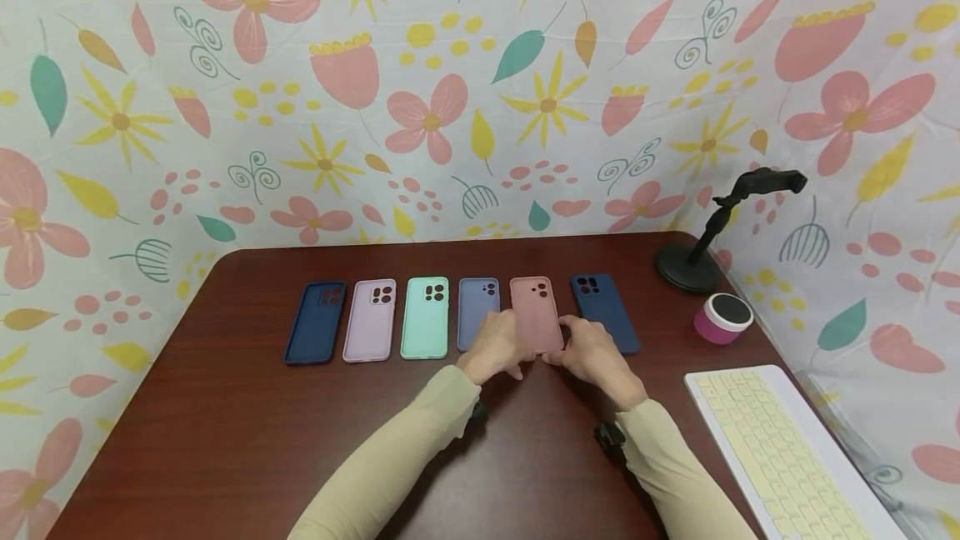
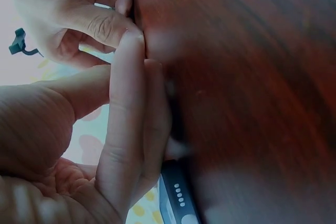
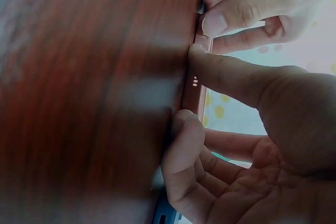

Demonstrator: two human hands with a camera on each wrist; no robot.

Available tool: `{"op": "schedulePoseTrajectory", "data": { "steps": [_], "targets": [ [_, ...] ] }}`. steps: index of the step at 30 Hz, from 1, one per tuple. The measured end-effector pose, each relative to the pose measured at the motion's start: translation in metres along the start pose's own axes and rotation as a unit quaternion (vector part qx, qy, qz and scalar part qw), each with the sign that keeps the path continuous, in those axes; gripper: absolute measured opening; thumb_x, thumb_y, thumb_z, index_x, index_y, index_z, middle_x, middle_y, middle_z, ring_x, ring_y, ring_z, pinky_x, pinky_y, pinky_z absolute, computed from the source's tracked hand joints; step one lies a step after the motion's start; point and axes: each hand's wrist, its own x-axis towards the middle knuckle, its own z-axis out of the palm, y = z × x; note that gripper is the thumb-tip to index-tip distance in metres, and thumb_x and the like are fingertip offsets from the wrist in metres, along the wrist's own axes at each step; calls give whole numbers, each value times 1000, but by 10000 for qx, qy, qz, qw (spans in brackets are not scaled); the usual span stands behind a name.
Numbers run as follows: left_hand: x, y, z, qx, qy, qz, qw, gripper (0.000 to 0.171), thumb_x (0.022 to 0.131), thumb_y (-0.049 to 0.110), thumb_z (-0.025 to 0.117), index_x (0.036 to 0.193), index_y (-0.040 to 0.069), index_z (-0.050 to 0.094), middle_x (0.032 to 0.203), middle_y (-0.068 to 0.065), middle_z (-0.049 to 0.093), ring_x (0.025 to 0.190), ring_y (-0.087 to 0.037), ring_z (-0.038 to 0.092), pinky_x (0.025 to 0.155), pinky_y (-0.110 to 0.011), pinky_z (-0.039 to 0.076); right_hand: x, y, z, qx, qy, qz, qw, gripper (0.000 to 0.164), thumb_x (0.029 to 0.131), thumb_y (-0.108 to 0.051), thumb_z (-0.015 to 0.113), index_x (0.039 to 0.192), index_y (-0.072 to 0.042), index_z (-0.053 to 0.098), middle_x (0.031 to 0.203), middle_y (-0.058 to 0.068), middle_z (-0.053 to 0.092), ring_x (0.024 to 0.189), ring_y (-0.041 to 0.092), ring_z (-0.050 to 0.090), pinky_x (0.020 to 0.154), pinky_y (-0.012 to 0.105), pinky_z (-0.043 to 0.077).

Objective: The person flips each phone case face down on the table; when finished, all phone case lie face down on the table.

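Observation:
Several phone cases lie in a row, backs up, on the brown table [image 1: 247, 440]. Both hands are at the lower end of the pink phone case [image 1: 535, 311]. My left hand [image 1: 497, 344] holds its lower left corner, partly covering the periwinkle phone case [image 1: 477, 307]. At the lower right corner, my right hand [image 1: 596, 352] grips the pink case, thumb on the bottom edge and fingers along the side. The right wrist view shows speaker holes in the pink case's bottom edge [image 3: 193, 95] between thumb and finger. Right of it lies a blue phone case [image 1: 607, 315].
Leftward lie mint [image 1: 425, 319], lilac [image 1: 370, 321] and navy [image 1: 315, 323] phone cases. At right are a black stand [image 1: 690, 267], a pink jar with a white-rimmed lid [image 1: 722, 319] and a keyboard [image 1: 780, 448]. A floral curtain [image 1: 450, 107] hangs behind the table.

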Motion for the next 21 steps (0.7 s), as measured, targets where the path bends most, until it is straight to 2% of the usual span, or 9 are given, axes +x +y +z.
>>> {"op": "schedulePoseTrajectory", "data": {
  "steps": [3,5,6,9,12,13,16,19,21],
  "targets": [
    [-2,4,-1,7,-66,-119,9999,18,90,15,87,92,5,73,78,-11,74,42,-12,69,51,-25,59,-1,-2,-1,70,19,-28,10000,78,90,-34,87,154,-2,55,80,5,68,73,19,66,71,34,53],
    [-2,5,0,-54,-87,-158,9998,20,89,15,88,95,3,73,76,-11,73,42,-12,69,51,-25,58,-13,-13,-8,94,-11,-14,10000,76,92,-30,85,154,1,54,82,7,68,73,19,65,71,35,54],
    [-9,9,-3,-69,-57,-159,9998,20,90,15,88,97,3,73,77,-11,74,43,-13,70,52,-25,59,-14,-14,-9,90,2,-41,10000,75,93,-30,85,154,2,54,81,7,68,73,18,65,70,34,53],
    [-6,7,0,-153,-109,-131,9997,26,91,21,89,100,5,71,70,-7,71,43,-13,70,52,-25,58,-23,-21,-14,58,-5,-82,9999,75,93,-28,85,153,4,54,83,9,68,74,20,65,70,36,55],
    [-5,6,0,-169,-177,4,9997,23,93,26,85,95,10,69,69,-5,73,45,-14,72,53,-26,59,-17,-13,-9,19,69,-154,9999,76,92,-31,85,152,3,54,82,6,68,74,18,65,70,34,54],
    [2,1,4,-218,-233,53,9995,23,93,27,84,94,10,69,69,-6,73,44,-14,72,52,-26,59,-18,-12,-9,37,81,-149,9998,75,92,-31,85,153,3,54,83,7,69,75,18,65,70,35,54],
    [-2,2,1,-386,-197,236,9988,28,92,31,80,103,6,70,94,-16,78,44,-15,72,55,-26,60,-13,-5,-5,114,160,-167,9997,76,91,-31,85,153,2,54,85,7,69,74,18,65,67,32,52],
    [-15,8,-6,-597,-119,320,9976,56,92,31,78,131,-6,63,127,-30,71,44,-17,72,66,-27,63,-9,1,-2,185,205,-183,9995,78,91,-33,86,154,1,53,85,7,68,73,19,65,64,32,50],
    [-24,13,-11,-678,-25,360,9970,72,93,34,77,143,-11,54,135,-34,66,44,-17,71,74,-27,64,-8,4,-1,182,222,-206,9994,79,92,-33,86,154,1,52,85,7,69,72,19,64,62,31,49]
  ]
}}
